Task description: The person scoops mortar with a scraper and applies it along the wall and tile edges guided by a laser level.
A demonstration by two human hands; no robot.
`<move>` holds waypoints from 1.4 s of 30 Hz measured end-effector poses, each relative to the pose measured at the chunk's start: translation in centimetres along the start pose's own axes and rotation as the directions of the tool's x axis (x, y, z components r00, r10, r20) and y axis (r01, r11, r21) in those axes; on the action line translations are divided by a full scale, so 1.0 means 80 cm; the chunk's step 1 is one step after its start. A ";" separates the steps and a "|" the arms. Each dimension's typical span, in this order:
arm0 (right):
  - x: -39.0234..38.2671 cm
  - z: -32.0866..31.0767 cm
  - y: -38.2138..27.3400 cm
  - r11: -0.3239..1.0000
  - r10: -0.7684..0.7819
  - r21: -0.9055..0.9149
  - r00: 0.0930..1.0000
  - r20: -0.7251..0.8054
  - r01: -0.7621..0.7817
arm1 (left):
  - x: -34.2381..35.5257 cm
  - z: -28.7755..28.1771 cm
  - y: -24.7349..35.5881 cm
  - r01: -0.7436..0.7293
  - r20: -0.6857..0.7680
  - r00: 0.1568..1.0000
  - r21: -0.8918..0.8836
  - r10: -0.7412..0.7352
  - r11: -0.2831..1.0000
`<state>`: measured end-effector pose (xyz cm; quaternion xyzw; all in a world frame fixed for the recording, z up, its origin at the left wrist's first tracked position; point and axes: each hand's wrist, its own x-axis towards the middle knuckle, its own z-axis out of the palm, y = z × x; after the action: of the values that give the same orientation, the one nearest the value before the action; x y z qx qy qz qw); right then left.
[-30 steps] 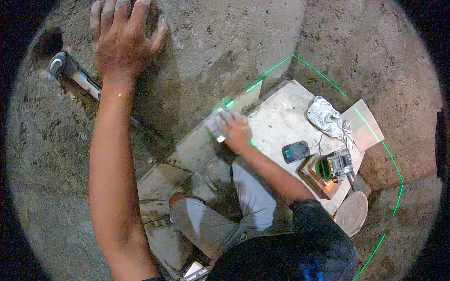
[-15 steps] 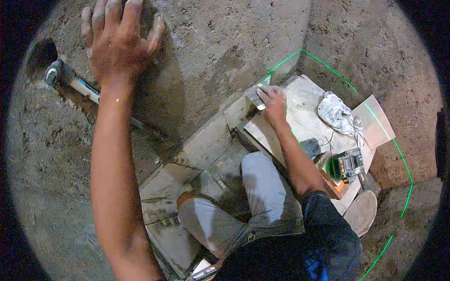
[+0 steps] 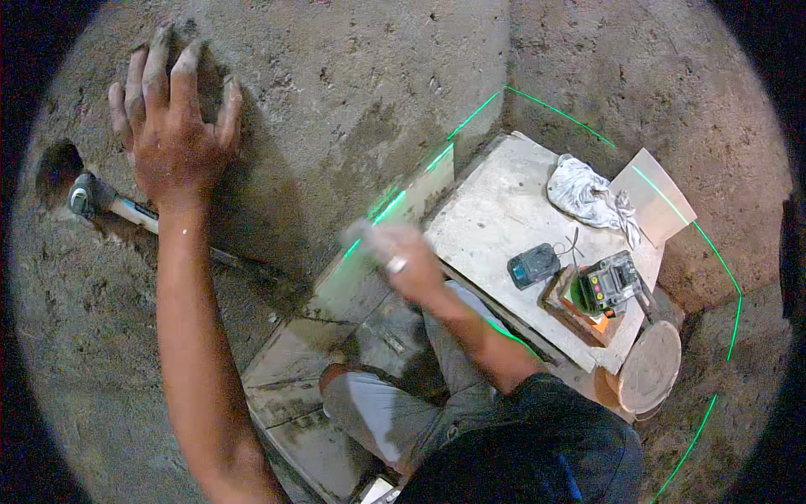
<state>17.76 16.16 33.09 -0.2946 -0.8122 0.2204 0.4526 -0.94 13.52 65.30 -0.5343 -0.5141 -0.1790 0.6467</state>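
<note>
My left hand (image 3: 180, 155) lies open on the rough wall (image 3: 336, 59), fingers spread and the palm against the surface. Lower down, my right hand (image 3: 407, 256) is closed and smeared by motion at the narrow tile strip (image 3: 340, 290) along the foot of that wall. A small flat metal scraper is in its grip; in this blur little of the blade can be told apart. Bright green laser light (image 3: 388, 206) falls along the strip's upper edge, close to my fingers. One end piece of the strip (image 3: 441, 172) stands farther along, toward the corner.
A pale board (image 3: 478, 210) at right bears a crumpled cloth (image 3: 583, 195), a dark handheld device (image 3: 533, 265) and a laser level (image 3: 610, 286) on a block. A square tile (image 3: 659, 197) leans at the far wall. A round-topped bucket (image 3: 651, 367) stands nearby. A pipe (image 3: 134, 212) juts from the left wall.
My right hand has swept left and nearer along the tile strip with the scraper. The left hand stays spread on the wall, lower and farther left in view as the view shifted.
</note>
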 end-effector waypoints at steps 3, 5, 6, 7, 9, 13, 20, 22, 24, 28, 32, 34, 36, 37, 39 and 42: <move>0.024 -0.053 0.052 0.726 0.645 0.465 0.736 -0.206 -0.506 | 0.000 0.001 -0.001 -0.005 -0.003 1.000 0.001 0.005 1.000; 0.053 -0.085 0.089 0.707 0.686 0.481 0.666 -0.292 -0.518 | 0.000 0.002 -0.002 -0.003 -0.009 1.000 0.009 0.003 1.000; 0.062 -0.087 0.099 0.724 0.675 0.530 0.613 -0.410 -0.442 | -0.001 0.003 -0.003 -0.008 -0.012 1.000 0.016 0.008 1.000; 0.071 -0.089 0.110 0.712 0.690 0.526 0.601 -0.403 -0.465 | -0.001 0.003 -0.003 -0.009 -0.010 1.000 0.021 0.009 1.000; 0.088 -0.099 0.140 0.761 0.640 0.291 0.602 -0.477 -0.579 | -0.001 0.004 -0.003 -0.011 -0.016 1.000 0.032 0.012 0.999; 0.115 -0.088 0.187 0.746 0.657 0.242 0.626 -0.420 -0.620 | -0.001 0.005 -0.002 -0.020 -0.020 1.000 0.020 0.021 1.000; 0.105 -0.050 0.175 0.835 0.530 0.060 0.767 -0.362 -0.548 | -0.001 0.007 -0.002 -0.010 -0.018 1.000 0.007 0.010 1.000; 0.088 -0.031 0.148 0.853 0.489 0.012 0.793 -0.364 -0.521 | -0.003 0.008 -0.002 -0.004 -0.008 1.000 0.018 0.005 1.000; 0.068 -0.011 0.116 0.822 0.535 -0.060 0.803 -0.262 -0.567 | -0.004 0.008 -0.002 0.002 -0.013 1.000 -0.007 -0.002 1.000; 0.029 0.043 0.032 0.900 0.419 0.007 0.862 -0.284 -0.435 | -0.001 0.005 0.000 0.015 0.006 1.000 0.008 -0.016 1.000; -0.018 0.075 -0.050 0.942 0.333 0.114 0.918 -0.214 -0.315 | 0.002 0.002 0.002 -0.009 -0.022 1.000 0.003 0.009 1.000; -0.030 0.080 -0.068 0.959 0.261 0.171 0.942 -0.209 -0.227 | 0.002 0.003 0.002 -0.011 -0.021 1.000 0.024 0.011 1.000; -0.041 0.078 -0.076 0.914 0.252 0.364 0.955 -0.156 -0.182 | 0.000 0.004 -0.002 -0.023 -0.061 0.998 -0.034 0.021 0.999; -0.044 0.073 -0.073 0.865 0.353 0.404 0.933 -0.072 -0.297 | -0.004 0.001 -0.003 0.015 -0.001 1.000 -0.075 -0.015 0.997; -0.038 0.064 -0.057 0.795 0.520 0.403 0.852 -0.067 -0.453 | -0.006 -0.004 -0.004 0.038 0.059 0.998 -0.103 -0.032 0.994; -0.022 0.048 -0.028 0.789 0.544 0.413 0.829 -0.126 -0.455 | -0.002 -0.019 -0.008 0.026 0.173 0.985 -0.094 -0.010 0.995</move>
<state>14.54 12.98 31.57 -0.4350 -0.5883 0.4431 0.5180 -0.77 11.91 65.59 -0.5735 -0.5636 -0.1625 0.5719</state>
